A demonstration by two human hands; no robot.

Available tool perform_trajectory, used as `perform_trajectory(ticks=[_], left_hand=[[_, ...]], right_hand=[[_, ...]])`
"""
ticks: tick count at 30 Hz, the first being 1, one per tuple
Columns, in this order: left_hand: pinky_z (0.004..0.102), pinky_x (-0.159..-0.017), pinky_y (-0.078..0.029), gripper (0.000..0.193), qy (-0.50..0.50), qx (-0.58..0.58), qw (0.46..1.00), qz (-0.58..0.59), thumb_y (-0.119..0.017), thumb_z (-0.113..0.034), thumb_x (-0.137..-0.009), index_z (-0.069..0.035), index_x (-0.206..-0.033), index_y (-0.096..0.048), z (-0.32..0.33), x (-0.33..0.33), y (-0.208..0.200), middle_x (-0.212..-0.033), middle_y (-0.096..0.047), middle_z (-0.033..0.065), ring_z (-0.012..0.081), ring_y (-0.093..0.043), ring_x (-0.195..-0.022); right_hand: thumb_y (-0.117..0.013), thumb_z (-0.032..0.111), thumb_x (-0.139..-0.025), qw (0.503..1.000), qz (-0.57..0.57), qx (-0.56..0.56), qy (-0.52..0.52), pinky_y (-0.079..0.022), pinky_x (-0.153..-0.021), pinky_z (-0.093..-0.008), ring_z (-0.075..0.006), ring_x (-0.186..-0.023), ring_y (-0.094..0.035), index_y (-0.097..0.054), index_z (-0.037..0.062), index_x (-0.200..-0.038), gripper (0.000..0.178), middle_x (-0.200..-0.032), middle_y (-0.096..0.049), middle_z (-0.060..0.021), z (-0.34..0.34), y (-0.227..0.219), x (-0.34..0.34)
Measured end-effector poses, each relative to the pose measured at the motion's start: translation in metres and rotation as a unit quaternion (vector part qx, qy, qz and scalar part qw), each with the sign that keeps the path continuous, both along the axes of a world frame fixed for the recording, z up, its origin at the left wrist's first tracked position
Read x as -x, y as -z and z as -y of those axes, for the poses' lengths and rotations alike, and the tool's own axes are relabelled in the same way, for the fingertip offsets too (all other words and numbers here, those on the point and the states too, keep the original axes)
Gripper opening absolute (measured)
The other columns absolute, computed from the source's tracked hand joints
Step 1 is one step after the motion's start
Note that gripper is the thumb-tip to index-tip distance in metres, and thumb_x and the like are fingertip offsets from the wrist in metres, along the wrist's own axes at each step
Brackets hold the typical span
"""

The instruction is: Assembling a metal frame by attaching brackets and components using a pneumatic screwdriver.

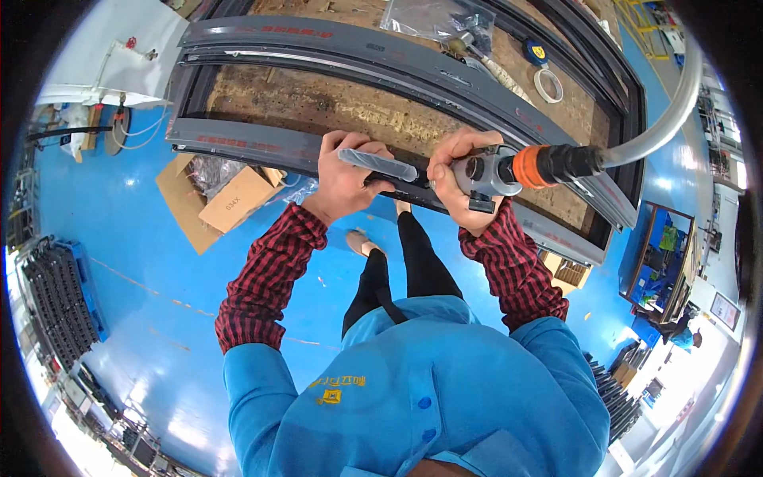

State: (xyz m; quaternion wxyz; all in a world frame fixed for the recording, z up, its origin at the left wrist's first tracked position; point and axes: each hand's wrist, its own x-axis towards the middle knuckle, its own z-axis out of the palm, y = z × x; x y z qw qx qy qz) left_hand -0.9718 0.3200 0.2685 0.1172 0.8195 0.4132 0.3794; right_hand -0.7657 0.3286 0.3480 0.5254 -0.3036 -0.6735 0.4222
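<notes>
My left hand (342, 179) is closed around a grey bar-shaped handle (377, 164) that looks wrapped in film, at the near rail of a dark grey metal frame (254, 141). To its right, my right hand (465, 183) grips a silver air-powered driver (485, 171). An orange and black coupling (552, 165) joins the driver to a clear hose (664, 123) that curves up at the right. The driver's front end points toward the handle. My fingers hide its tip and any fastener there, so I cannot tell whether they touch.
The frame lies on a worn wooden bench (318, 95). Farther back are a hammer (493, 67), a blue tape measure (536, 52), a tape roll (548, 85) and a plastic bag (433, 20). An opened cardboard box (238, 199) is on the blue floor. Another person (683, 338) is far right.
</notes>
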Motion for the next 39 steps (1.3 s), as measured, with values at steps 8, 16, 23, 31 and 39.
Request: perform_trajectory(ticks=[8,16,23,31,39], left_hand=[[0.0417,-0.094,-0.038,0.041,-0.011,-0.010,1.000,0.013,-0.080,-0.027,-0.060,-0.018,-0.098,-0.068,0.004,0.000,0.004,-0.104,-0.066,-0.0075,0.0193,-0.057,-0.100],[0.0417,-0.093,-0.038,0.037,-0.013,0.012,1.000,-0.014,-0.078,-0.029,-0.067,-0.018,-0.100,-0.068,0.006,0.003,0.002,-0.106,-0.068,-0.0069,0.0207,-0.059,-0.097],[0.0419,-0.093,-0.038,0.033,-0.050,-0.010,0.999,-0.014,-0.076,-0.026,-0.069,-0.019,-0.100,-0.068,0.009,-0.004,0.009,-0.105,-0.068,-0.0075,0.0207,-0.059,-0.094],[0.0431,-0.093,-0.038,0.037,0.002,-0.007,1.000,-0.007,-0.077,-0.029,-0.069,-0.017,-0.101,-0.067,0.005,0.002,0.002,-0.105,-0.068,-0.0048,0.0231,-0.059,-0.092],[0.0444,-0.094,-0.037,0.043,-0.016,0.013,0.999,-0.032,-0.077,-0.035,-0.069,-0.016,-0.106,-0.065,0.007,-0.005,-0.005,-0.110,-0.066,-0.0030,0.0234,-0.059,-0.097]], right_hand=[[-0.062,-0.009,-0.075,0.999,-0.042,0.016,0.027,-0.049,-0.058,-0.0282,-0.0193,-0.062,-0.057,-0.043,0.0046,-0.102,0.036,-0.078,-0.057,-0.0110,0.006,0.004,0.007],[-0.062,-0.010,-0.074,0.998,-0.031,-0.007,0.061,-0.049,-0.059,-0.0278,-0.0185,-0.063,-0.057,-0.046,0.0041,-0.102,0.035,-0.081,-0.059,-0.0124,0.006,0.005,0.010],[-0.063,-0.009,-0.074,0.995,-0.050,-0.013,0.080,-0.049,-0.059,-0.0281,-0.0185,-0.063,-0.057,-0.047,0.0038,-0.102,0.035,-0.080,-0.059,-0.0121,0.009,0.004,0.013],[-0.063,-0.009,-0.071,0.985,-0.125,0.088,0.080,-0.049,-0.065,-0.0263,-0.0149,-0.068,-0.057,-0.057,0.0022,-0.101,0.032,-0.084,-0.063,-0.0069,0.009,0.002,0.007],[-0.066,-0.007,-0.072,0.992,0.034,-0.026,0.122,-0.049,-0.061,-0.0278,-0.0175,-0.068,-0.057,-0.052,0.0034,-0.103,0.036,-0.083,-0.062,-0.0079,-0.026,-0.074,-0.017]])
